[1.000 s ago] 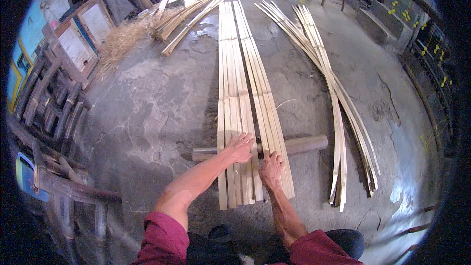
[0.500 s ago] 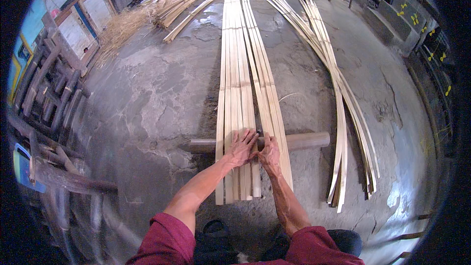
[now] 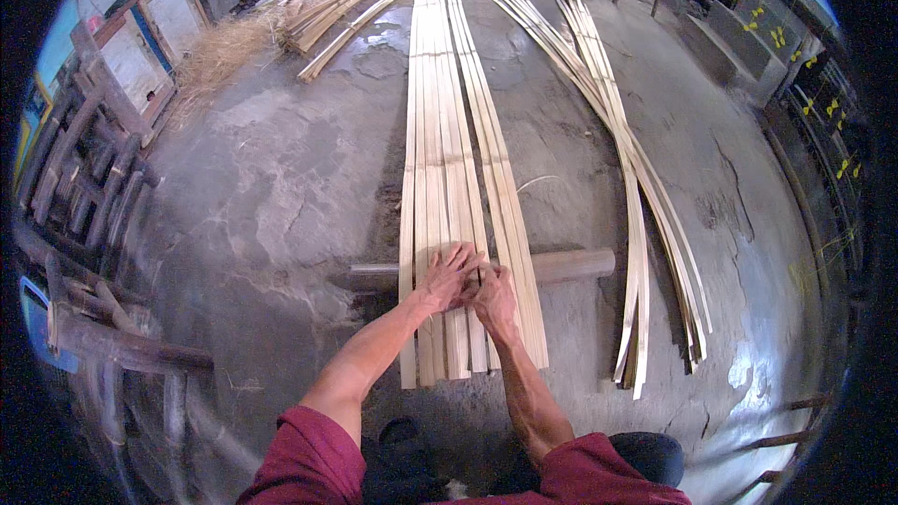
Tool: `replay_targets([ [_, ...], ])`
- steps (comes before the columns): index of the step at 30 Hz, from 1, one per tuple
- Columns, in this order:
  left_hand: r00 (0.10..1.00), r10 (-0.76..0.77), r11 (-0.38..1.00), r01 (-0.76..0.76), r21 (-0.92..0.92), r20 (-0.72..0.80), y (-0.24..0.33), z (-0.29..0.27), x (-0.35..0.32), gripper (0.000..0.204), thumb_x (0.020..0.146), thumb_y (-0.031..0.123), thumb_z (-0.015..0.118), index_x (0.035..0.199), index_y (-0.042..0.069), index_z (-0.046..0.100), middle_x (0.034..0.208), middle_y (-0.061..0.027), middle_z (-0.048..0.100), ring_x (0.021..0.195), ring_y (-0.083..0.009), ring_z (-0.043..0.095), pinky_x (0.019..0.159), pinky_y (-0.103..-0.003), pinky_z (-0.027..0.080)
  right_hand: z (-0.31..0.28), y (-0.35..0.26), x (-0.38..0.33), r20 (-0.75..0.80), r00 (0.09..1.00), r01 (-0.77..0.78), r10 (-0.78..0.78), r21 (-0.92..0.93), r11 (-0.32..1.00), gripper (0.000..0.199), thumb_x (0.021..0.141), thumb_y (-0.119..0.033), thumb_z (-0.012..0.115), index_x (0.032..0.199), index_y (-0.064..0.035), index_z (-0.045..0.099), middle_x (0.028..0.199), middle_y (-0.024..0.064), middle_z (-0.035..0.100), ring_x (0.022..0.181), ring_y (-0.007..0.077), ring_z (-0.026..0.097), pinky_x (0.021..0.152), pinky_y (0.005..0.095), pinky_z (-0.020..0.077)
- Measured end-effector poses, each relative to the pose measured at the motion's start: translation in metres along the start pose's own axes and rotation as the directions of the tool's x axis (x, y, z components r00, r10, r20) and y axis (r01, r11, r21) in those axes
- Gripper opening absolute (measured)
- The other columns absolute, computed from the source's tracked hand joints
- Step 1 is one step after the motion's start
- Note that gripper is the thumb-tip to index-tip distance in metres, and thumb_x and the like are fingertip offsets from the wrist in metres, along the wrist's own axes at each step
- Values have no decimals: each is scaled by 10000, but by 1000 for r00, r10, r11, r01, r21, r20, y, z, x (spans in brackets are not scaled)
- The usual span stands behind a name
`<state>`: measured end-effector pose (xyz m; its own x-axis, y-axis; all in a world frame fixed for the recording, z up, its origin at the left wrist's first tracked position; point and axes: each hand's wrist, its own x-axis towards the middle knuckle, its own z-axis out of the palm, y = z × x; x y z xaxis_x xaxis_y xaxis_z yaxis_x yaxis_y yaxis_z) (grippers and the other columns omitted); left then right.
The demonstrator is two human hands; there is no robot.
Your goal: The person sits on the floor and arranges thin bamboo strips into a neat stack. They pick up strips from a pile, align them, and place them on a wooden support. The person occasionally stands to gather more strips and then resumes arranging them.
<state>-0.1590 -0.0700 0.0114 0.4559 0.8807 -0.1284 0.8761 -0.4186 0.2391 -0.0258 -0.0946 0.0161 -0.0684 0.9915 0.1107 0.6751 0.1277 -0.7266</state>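
Observation:
Long pale bamboo strips lie side by side on the floor, running away from me, their near part resting across a round pole. My left hand lies over the middle strips above the pole, fingers extended toward the right. Close against it, my right hand has its fingers bent and closed at the edge of a strip beside the narrow gap. Its fingertips are partly hidden. To the right of that gap lies a second group of strips.
A crossed bundle of strips lies on the floor to the right. More split bamboo and straw-like shavings are heaped at the far left. A dark pole frame stands at the left, near a leaning panel.
My hands have shifted slightly left along the strips, and my left fingers are more bent than before. The gap between the strips looks narrower near my hands. The whole view has moved slightly.

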Motion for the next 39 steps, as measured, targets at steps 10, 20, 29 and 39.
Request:
replay_targets([
  [10, 998, -1, 1000, 3, -28, 62, 1, -4, 0, 670, 747, 359, 552, 1316, 219, 227, 1393, -96, 91, 1285, -292, 62, 984, -567, 119, -1, 7, 2, 83, 993, -66, 79, -153, 986, 347, 679, -122, 589, 1000, -20, 504, 907, 202, 498, 834, 350, 489, 713, 411, 433],
  [20, 1000, 3, 1000, -3, -16, 14, 7, -5, 0, 696, 732, 471, 534, 1296, 159, 273, 1365, -53, 213, 1268, -316, 110, 973, -585, 124, -20, 1, -4, -10, 995, -90, 97, -476, 875, 485, 596, -236, 687, 1005, -70, 486, 962, 118, 447, 925, 303, 430, 749, 450, 344],
  [29, 999, -22, 998, 24, -57, 49, 8, -9, 2, 798, 683, 509, 574, 1305, 135, 242, 1368, -69, 202, 1262, -331, 130, 960, -601, 142, -19, 6, 9, -86, 996, -33, 16, -207, 978, 467, 626, -38, 580, 1078, -48, 461, 1036, 171, 433, 987, 356, 424, 765, 453, 380],
  [39, 996, -45, 999, 45, 6, 74, 10, -5, 2, 880, 695, 632, 458, 1332, 104, 157, 1389, -69, 141, 1276, -320, 83, 987, -572, 106, -7, 27, 27, -54, 995, 77, -84, -118, 990, 476, 645, 25, 483, 1120, 15, 452, 970, 236, 488, 882, 375, 504, 765, 405, 425],
])
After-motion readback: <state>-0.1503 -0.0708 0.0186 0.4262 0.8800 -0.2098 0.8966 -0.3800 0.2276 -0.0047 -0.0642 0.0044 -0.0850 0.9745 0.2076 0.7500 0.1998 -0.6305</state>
